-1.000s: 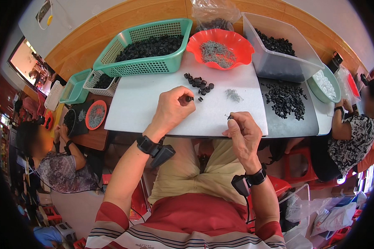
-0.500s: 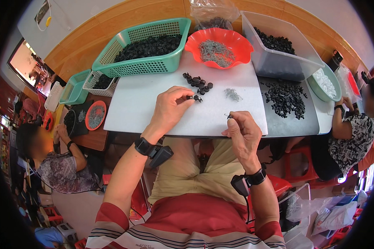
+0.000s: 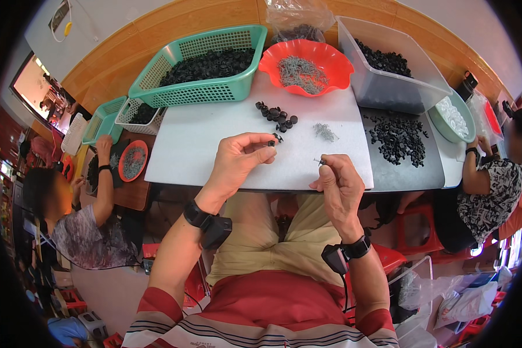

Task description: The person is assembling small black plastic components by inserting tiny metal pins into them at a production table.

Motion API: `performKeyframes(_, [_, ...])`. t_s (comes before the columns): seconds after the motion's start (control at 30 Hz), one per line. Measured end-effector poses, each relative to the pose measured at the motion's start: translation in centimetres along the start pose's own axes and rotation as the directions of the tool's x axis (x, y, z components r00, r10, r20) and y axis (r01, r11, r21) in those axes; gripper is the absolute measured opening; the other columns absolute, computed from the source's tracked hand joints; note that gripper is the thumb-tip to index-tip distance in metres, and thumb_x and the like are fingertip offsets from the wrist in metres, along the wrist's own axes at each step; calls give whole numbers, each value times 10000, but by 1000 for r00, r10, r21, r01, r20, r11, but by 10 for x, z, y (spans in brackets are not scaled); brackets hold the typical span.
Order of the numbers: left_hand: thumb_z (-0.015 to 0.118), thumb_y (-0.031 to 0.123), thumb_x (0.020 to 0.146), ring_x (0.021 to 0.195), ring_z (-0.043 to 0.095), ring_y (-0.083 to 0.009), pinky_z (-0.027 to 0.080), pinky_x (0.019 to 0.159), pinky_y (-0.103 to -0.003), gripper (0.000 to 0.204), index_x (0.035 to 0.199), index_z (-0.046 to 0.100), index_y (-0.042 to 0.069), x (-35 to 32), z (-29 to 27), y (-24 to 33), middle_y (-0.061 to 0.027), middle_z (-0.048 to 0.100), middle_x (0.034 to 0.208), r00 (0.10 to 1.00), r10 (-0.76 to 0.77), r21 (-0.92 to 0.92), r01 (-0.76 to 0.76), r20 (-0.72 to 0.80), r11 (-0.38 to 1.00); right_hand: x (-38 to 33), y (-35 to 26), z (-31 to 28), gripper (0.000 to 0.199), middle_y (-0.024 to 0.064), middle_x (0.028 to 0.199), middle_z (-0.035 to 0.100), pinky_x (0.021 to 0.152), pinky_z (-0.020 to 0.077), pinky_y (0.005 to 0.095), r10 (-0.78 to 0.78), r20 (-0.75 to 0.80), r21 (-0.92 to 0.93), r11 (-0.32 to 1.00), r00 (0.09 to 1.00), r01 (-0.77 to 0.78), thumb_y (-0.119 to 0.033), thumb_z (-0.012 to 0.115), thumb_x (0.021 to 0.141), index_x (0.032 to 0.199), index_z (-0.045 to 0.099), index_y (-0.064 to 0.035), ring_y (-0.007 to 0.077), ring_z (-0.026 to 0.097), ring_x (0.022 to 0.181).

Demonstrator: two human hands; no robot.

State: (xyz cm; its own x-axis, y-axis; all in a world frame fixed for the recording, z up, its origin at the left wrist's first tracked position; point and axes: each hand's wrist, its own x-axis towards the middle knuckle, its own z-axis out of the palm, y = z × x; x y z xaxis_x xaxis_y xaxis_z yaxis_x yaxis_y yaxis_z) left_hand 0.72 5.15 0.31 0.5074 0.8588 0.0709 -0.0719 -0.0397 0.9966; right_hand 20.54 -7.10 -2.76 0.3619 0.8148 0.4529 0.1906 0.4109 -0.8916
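Black plastic part (image 3: 271,142) is sitting pinched between the thumb and fingertips of my left hand (image 3: 238,162), right at the hand's 1 o'clock edge, and I am holding it just above the white tabletop (image 3: 203,145). My left hand is curling narrow around that part, the other fingers folding in behind it. My right hand (image 3: 339,185) is hovering at 3 o'clock from the left one, well apart from it, closing on a small metal pin (image 3: 319,162) that is poking out at the hand's 11 o'clock, between thumb and forefinger.

At 12 o'clock from the part, near it, a small cluster of black parts (image 3: 277,113) is lying loose on the tabletop, and a little heap of metal pins (image 3: 325,132) is resting at 2 o'clock from it. Farther up, a green basket (image 3: 197,93) of black parts is standing at 11 o'clock, a red bowl (image 3: 330,61) of pins at 1 o'clock, and a clear bin (image 3: 400,93) beyond that at 2 o'clock. Another spread of black parts (image 3: 397,138) is lying at 3 o'clock on a grey sheet. Other people are working at both ends of the tabletop.
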Motion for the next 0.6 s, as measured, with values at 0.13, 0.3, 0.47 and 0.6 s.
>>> performKeyframes(0.13, [692, 49, 961, 920, 706, -137, 598, 866, -279, 279, 1230, 670, -21, -6, 1, 4, -114, 717, 1163, 992, -119, -251, 123, 31, 960, 0, 1, 0, 163, 85, 1049, 600, 643, 606, 238, -1, 6, 4, 1000, 1000, 1, -29, 615, 1007, 1156, 628, 36, 89, 606, 737])
performKeyframes(0.3, [659, 57, 986, 955, 714, -145, 617, 876, -270, 274, 1247, 655, -25, -10, 1, 4, -138, 711, 1172, 984, -168, -407, 174, 51, 897, 1, -1, 0, 158, 86, 1046, 600, 645, 607, 237, -2, 14, -5, 1000, 1000, 2, -28, 619, 1004, 1149, 632, 33, 91, 613, 755])
performKeyframes(0.47, [627, 56, 1004, 964, 714, -152, 634, 861, -247, 279, 1270, 630, -29, -11, 0, -1, -157, 693, 1181, 975, -197, -575, 218, 99, 788, 2, -4, -1, 155, 83, 1041, 602, 648, 608, 235, -1, 25, -17, 1000, 1000, 1, -33, 625, 1003, 1144, 635, 29, 93, 620, 773])
performKeyframes(0.6, [615, 77, 1016, 953, 714, -162, 639, 856, -249, 268, 1263, 614, -26, -12, 2, -4, -161, 682, 1179, 970, -209, -664, 240, 128, 708, 2, -10, 2, 151, 85, 1039, 607, 647, 608, 237, -24, 22, -23, 999, 999, 24, -27, 636, 995, 1136, 640, 25, 98, 622, 773])
